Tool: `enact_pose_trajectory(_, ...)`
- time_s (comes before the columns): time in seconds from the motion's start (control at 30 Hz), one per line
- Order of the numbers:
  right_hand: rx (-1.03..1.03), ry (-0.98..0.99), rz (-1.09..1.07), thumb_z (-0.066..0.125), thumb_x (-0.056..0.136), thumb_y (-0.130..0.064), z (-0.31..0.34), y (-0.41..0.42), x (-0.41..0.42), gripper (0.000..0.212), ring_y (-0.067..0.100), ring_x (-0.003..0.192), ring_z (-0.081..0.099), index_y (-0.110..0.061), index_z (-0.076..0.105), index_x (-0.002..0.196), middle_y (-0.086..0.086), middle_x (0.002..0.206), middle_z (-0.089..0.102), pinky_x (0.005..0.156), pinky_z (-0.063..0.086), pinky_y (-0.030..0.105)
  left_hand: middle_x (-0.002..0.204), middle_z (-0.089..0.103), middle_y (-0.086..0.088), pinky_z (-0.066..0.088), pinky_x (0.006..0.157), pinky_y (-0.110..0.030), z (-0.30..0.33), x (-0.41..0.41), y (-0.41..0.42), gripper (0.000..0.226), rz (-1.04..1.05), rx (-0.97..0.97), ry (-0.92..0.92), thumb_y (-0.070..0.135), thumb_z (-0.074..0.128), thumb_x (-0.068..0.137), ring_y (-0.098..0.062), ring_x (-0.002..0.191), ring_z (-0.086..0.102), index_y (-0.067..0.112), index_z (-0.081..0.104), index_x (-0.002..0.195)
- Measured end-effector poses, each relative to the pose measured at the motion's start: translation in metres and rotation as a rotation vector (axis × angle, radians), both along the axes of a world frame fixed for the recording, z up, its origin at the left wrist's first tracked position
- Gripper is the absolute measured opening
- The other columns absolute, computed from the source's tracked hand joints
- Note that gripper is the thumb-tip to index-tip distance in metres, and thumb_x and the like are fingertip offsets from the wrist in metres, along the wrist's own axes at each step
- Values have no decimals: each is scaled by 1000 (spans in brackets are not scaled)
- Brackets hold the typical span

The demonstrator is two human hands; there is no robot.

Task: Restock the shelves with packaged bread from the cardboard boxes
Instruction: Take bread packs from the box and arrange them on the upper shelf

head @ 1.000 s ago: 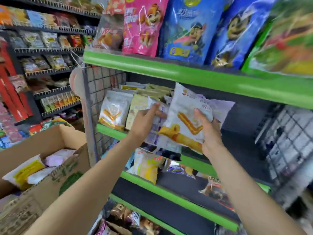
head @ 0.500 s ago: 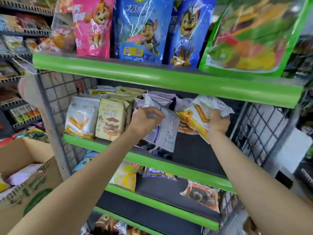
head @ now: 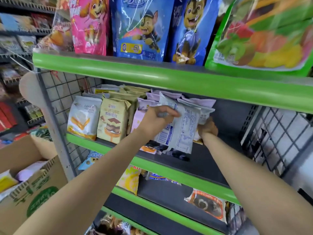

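the left hand (head: 158, 119) grips the white printed bread packet (head: 180, 128) with curled fingers, upright, long axis vertical, over the green-edged middle shelf (head: 189, 170); the right hand (head: 207, 128) sits just right and farther in, fingers hidden behind it, grip unclear; empty shelf lies right

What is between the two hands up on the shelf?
A white bread packet, printed back facing out, sits between the left hand and right hand. The head view shows it.
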State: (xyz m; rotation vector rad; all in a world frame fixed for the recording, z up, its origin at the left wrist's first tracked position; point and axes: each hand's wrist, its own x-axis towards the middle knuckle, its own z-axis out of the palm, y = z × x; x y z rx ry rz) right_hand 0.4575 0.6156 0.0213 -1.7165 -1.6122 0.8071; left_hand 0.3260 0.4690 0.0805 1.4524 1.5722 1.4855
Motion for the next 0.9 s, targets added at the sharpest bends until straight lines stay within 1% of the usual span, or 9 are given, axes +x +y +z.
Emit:
enact_pose_trajectory(0.07, -75, -106, -24, 61, 88, -34, -3, -1, 3, 59, 39, 130, 35, -7, 34, 134, 25, 140, 37, 100, 38, 42, 94, 67, 7, 43, 68, -1, -2, 2, 1, 21, -9, -6, -6, -7, 52, 88, 6, 76, 60, 3, 70, 94)
enact_pose_trajectory(0.13, -41, -5, -75, 62, 88, -27, 3, -6, 4, 60, 39, 131, 29, -7, 31, 135, 26, 140, 30, 102, 35, 43, 91, 68, 13, 45, 66, -14, -6, 4, 3, 26, -4, -3, -4, -5, 52, 87, -14, 80, 55, 14, 70, 89)
enact_pose_trajectory(0.3, 432, 342, -111, 50, 92, -12, 30, -39, 21, 29, 30, 110, 47, -4, 48, 120, 17, 119, 52, 87, 36, 30, 79, 59, 2, 34, 48, -18, -6, 15, 9, 34, 45, 60, 174, -1, 54, 88, -8, 41, 34, 18, 61, 115)
enact_pose_trajectory(0.37, 326, 377, 82, 48, 95, -27, 39, -59, 24, 28, 21, 103, 52, -9, 52, 116, 6, 112, 56, 82, 38, 26, 92, 55, -7, 40, 60, -28, -4, 24, 15, 50, 63, 94, 234, 4, 57, 88, -17, 61, 47, 24, 45, 133)
enact_pose_trajectory(0.47, -21, 534, 361, 55, 79, -64, 44, -82, 20, 64, 18, 118, 55, -24, 46, 129, -4, 127, 56, 101, 45, 42, 118, 58, -8, 50, 85, -36, -7, 42, 20, 84, 45, 111, 245, 10, 68, 83, -22, 100, 60, 21, 16, 147)
enact_pose_trajectory(0.6, -83, 956, 317, 67, 84, -38, 42, -83, 28, 50, 11, 97, 68, -20, 51, 128, 1, 115, 67, 82, 57, 30, 138, 49, 1, 42, 100, -22, -21, 60, 22, 114, -301, -48, 140, 14, 80, 67, -10, 126, 48, 24, 3, 150)
enact_pose_trajectory(0.7, -16, 931, 233, 67, 86, -20, 37, -74, 38, 33, 19, 92, 67, -14, 57, 117, 8, 109, 68, 82, 54, 36, 147, 38, 5, 29, 109, -20, -25, 60, 21, 98, -377, -101, 151, 23, 79, 69, -8, 136, 35, 19, 22, 148)
enact_pose_trajectory(0.83, 31, 850, 129, 73, 76, -24, 31, -58, 45, 61, 27, 110, 60, -9, 50, 130, 15, 128, 57, 100, 47, 45, 151, 31, -2, 17, 105, -10, -31, 47, 20, 67, -124, -12, 382, 14, 70, 83, -14, 142, 25, 14, 38, 142)
enact_pose_trajectory(0.9, 0, 883, 121, 68, 83, -16, 28, -52, 48, 50, 32, 101, 62, 1, 50, 126, 22, 122, 60, 97, 48, 51, 155, 23, -4, 18, 108, -14, -33, 44, 19, 69, -87, -6, 510, 14, 69, 84, -16, 143, 22, 15, 35, 144)
